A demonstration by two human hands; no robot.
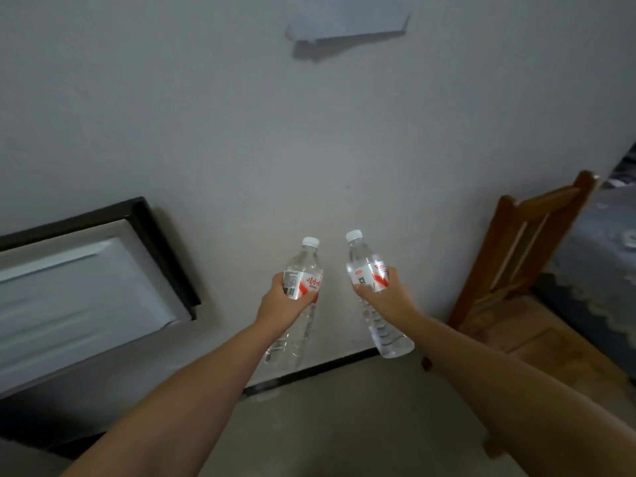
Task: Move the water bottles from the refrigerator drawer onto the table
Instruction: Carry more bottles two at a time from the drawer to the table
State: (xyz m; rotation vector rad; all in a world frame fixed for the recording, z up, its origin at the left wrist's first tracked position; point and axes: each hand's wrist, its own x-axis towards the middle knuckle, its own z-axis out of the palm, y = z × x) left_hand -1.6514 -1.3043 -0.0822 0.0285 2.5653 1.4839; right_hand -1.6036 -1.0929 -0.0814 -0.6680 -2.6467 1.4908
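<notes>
A: Status on the hands?

B: Both loaded. Left hand (287,301) is wrapped around the label band of one water bottle (299,297); right hand (385,294) is clamped the same way on the second bottle (370,290). Fingers closed on the plastic, no gap visible.

A: Pose?

B: Both arms stretched forward, bottles roughly upright with white caps up, tilted slightly away from each other at the base. Bottles sit near each other but apart, in mid-air in front of the wall (309,149).

A: Why mid-label?

B: Probably the balance point. A full bottle held there stays upright for setting down, base free.

A: Where's the fridge?

B: Lower left, refrigerator (86,290) with a pale panel in a dark frame. Can't tell if that's the drawer. Bottles are out and clear of it.

A: Destination?

B: Counter (592,242) at right edge under a grey patterned cloth, wooden chair (516,270) in front of it. I'd judge this as mid-carry, placement not yet done.
</notes>
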